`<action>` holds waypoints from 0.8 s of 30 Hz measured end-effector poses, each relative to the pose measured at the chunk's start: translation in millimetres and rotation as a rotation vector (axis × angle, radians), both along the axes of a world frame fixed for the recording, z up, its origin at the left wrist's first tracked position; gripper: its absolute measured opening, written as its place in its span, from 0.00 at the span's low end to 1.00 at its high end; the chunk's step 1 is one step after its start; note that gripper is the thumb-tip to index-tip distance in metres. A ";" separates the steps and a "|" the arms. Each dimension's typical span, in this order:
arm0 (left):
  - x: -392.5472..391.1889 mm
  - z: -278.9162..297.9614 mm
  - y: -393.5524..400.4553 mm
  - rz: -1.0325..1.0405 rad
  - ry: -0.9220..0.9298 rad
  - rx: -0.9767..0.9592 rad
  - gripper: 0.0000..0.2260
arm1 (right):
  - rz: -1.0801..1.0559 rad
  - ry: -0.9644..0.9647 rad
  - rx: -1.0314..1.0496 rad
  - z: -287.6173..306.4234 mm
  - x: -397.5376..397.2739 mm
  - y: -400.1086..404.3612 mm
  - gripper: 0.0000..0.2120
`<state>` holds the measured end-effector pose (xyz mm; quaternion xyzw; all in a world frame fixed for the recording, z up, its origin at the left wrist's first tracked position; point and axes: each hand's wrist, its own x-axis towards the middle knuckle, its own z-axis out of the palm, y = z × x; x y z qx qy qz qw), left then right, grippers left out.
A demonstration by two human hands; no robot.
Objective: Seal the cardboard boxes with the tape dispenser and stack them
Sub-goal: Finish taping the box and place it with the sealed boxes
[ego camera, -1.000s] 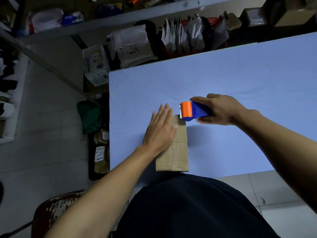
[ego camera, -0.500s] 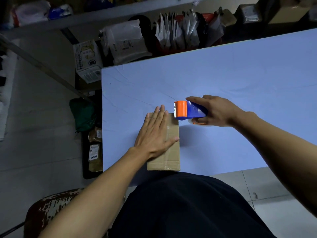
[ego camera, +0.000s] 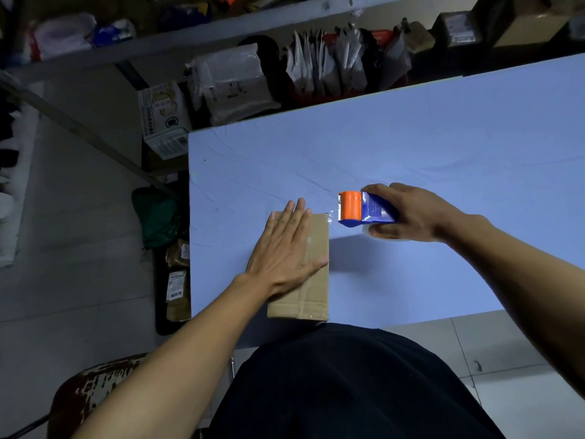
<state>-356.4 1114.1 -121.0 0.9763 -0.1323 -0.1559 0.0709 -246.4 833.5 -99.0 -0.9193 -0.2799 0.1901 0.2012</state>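
Observation:
A small brown cardboard box (ego camera: 311, 293) lies on the light blue table (ego camera: 411, 147) near its front edge, with a strip of clear tape running along its top. My left hand (ego camera: 286, 251) lies flat on the box with fingers straight, pressing it down. My right hand (ego camera: 411, 213) grips a blue and orange tape dispenser (ego camera: 361, 209) just right of the box's far corner, a little apart from it. A short torn tape end shows at that corner.
Beyond the table's far edge stand parcels in grey bags (ego camera: 231, 80) and a printed carton (ego camera: 163, 118). A green bag (ego camera: 155, 217) and packages lie on the floor left of the table. A worn stool (ego camera: 95, 391) is at my lower left.
The dispenser has pulled away from the box's far corner to the right, leaving a gap. My left hand stays flat on the box.

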 end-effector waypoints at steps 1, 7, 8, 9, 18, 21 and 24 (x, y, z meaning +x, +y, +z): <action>0.3 0.6 0.3 -0.002 0.001 -0.005 0.42 | -0.002 -0.006 -0.017 -2.0 -1.4 1.2 0.30; 3.1 6.4 -3.8 -0.059 0.006 0.025 0.41 | 0.018 -0.111 -0.129 -10.2 -6.8 12.2 0.31; 3.4 6.7 -4.5 -0.072 0.000 0.033 0.41 | 0.015 -0.114 -0.142 -10.0 -7.6 13.2 0.31; 4.1 6.8 -5.4 -0.085 -0.005 0.039 0.41 | 0.012 -0.118 -0.152 -9.5 -8.6 14.0 0.31; 6.8 3.1 -23.3 -0.163 -0.007 0.003 0.39 | -0.019 -0.141 -0.193 -5.1 -11.7 19.8 0.34; 4.8 -2.6 -23.9 -0.150 -0.005 0.033 0.41 | -0.035 -0.137 -0.175 -5.9 -14.5 21.6 0.33; 3.4 -5.8 -20.1 -0.146 -0.035 0.003 0.40 | -0.071 -0.109 -0.098 -6.4 -16.2 10.5 0.30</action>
